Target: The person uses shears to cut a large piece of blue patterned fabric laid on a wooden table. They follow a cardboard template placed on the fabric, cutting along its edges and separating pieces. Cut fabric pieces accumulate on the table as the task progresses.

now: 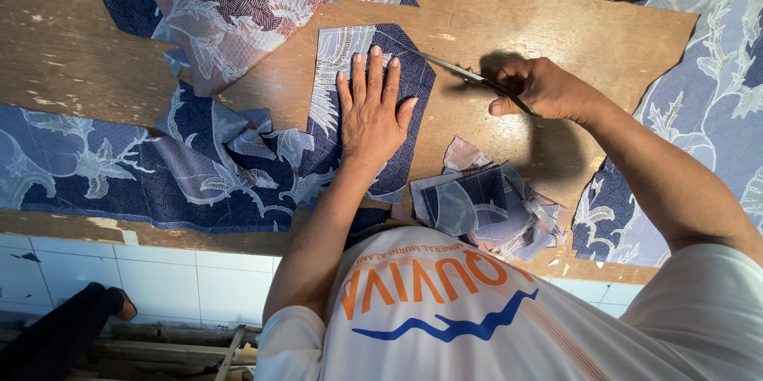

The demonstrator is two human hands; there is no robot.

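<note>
My left hand (371, 107) lies flat, fingers spread, on a rectangular piece of blue and white patterned fabric (340, 55) on a wooden board (493, 0). My right hand (540, 88) grips a pair of scissors (457, 71), whose blades point left at the fabric piece's upper right edge. The blades look nearly closed.
A small stack of cut fabric pieces (481, 202) sits near the board's front edge. Larger sheets of the same patterned cloth lie at left (119, 166), top (238, 0) and right (715, 95). Below the board is a white tiled floor (159, 278), with another person's leg (71, 329).
</note>
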